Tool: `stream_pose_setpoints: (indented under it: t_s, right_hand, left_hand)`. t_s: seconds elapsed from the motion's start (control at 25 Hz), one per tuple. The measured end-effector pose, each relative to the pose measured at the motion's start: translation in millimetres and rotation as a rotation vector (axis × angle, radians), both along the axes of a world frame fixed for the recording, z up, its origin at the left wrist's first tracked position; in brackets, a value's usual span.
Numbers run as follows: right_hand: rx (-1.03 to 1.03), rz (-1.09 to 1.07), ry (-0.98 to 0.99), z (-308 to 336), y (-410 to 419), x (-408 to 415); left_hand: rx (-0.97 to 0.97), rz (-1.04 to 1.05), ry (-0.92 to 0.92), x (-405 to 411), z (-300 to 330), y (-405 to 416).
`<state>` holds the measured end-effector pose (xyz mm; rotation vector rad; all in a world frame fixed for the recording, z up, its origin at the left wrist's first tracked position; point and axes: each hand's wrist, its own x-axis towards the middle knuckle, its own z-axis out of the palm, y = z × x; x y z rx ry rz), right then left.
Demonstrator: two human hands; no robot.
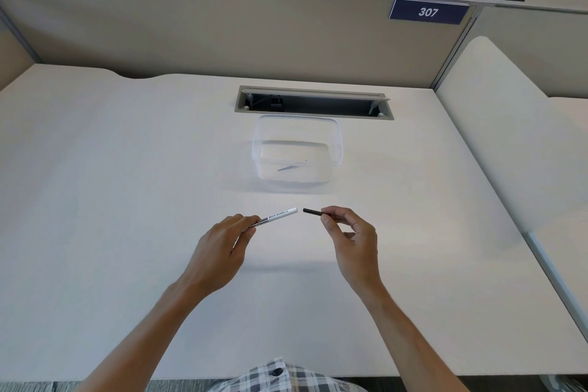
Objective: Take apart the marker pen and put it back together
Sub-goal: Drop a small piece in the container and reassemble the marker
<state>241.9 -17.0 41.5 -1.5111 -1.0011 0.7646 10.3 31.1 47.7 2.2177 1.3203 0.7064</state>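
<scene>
Marker pen parts sit in both our hands, raised just above the desk (pixel 127 200) in front of us. Our left hand (pixel 219 251) curls its fingers round the rear of the white barrel (pixel 280 215), whose printed body pokes out up and to the right, open end toward the other hand. Our right hand (pixel 353 242) pinches the thin black refill (pixel 311 212) between thumb and forefinger at its right end, with the free tip aimed left at the barrel mouth; the remaining fingers hang loosely curled. The two ends are near each other but apart, roughly in line.

We judge both pieces to be very light, stiff plastic, smooth enough to roll in the fingers. The refill looks slender, so it probably wants a gentle pinch well back from the tip. The barrel seems best held mid-body, firmly, to stop it turning. Ink on the refill could smear.

Beyond our hands stands a clear plastic tub (pixel 337 137).
</scene>
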Motion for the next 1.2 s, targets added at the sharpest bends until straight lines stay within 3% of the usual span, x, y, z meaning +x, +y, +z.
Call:
stream_pose_setpoints:
  t_s: [0.72, 0.96, 1.2]
  right_hand:
    - [0.106, 0.251, -0.264, 12, 0, 22]
    - [0.049, 0.211, -0.076, 14, 3, 22]
    - [0.001, 0.245, -0.076, 16, 2, 18]
  left_hand:
    - [0.031, -0.095, 0.069, 4, 9, 2]
    - [0.023, -0.092, 0.057, 5, 14, 3]
    - [0.04, -0.098, 0.049, 9, 15, 2]
